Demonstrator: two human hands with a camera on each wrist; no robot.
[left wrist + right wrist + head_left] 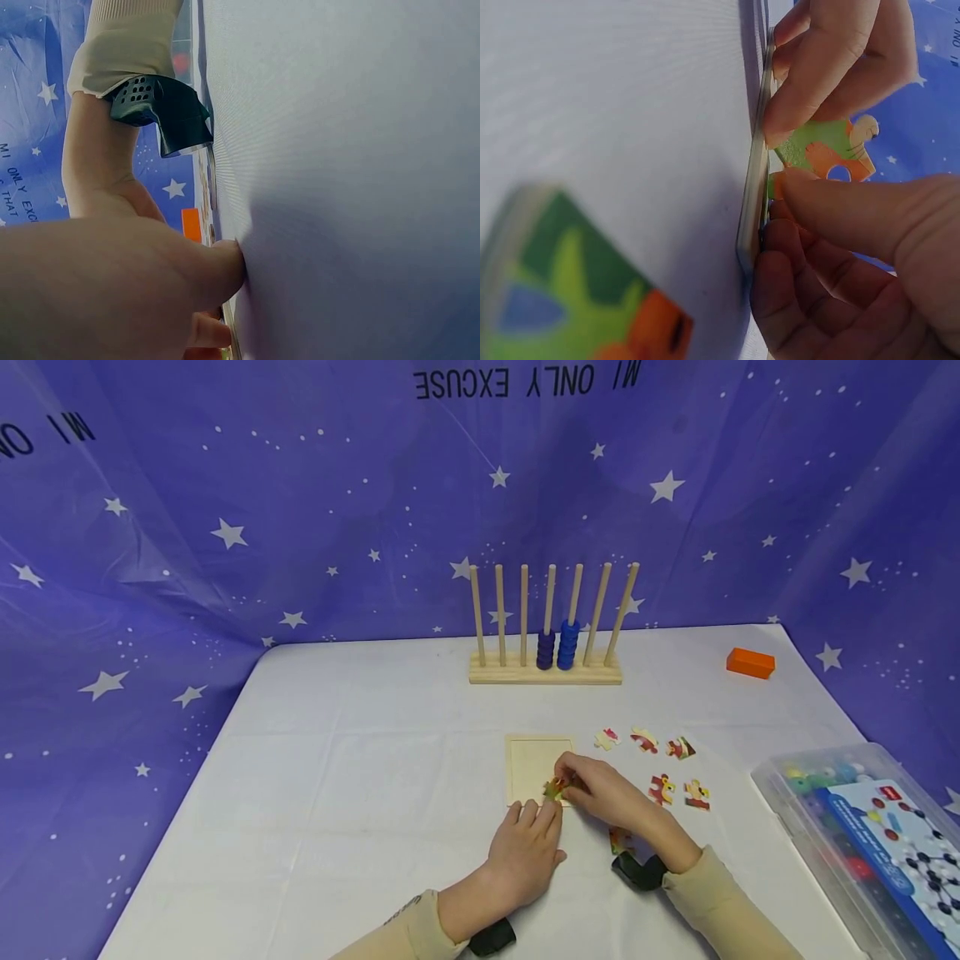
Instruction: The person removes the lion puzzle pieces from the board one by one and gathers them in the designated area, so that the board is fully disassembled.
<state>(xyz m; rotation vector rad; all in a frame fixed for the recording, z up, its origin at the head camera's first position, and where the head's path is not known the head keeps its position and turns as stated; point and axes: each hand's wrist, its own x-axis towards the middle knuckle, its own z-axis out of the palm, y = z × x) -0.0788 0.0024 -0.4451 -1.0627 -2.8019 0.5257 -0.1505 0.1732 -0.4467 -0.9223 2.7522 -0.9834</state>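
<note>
A square wooden puzzle tray (527, 767) lies on the white table. My left hand (525, 857) rests at its front edge, fingers extended, fingertips on the rim. With thumb and fingers, my right hand (606, 792) pinches a green and orange puzzle piece (553, 788) over the tray's front right corner. The right wrist view shows this piece (821, 144) tilted up from the tray, close to the left fingertips. Another puzzle piece (620, 840) lies beneath the right forearm, partly hidden. In the left wrist view, the left hand's thumb (225, 271) touches the tablecloth.
Several loose puzzle pieces (662, 789) lie right of the tray. Behind stands a wooden peg abacus (545, 674) with blue beads on two rods. An orange block (750, 663) sits at the back right. A clear plastic case (783, 814) of colored parts lies along the right edge.
</note>
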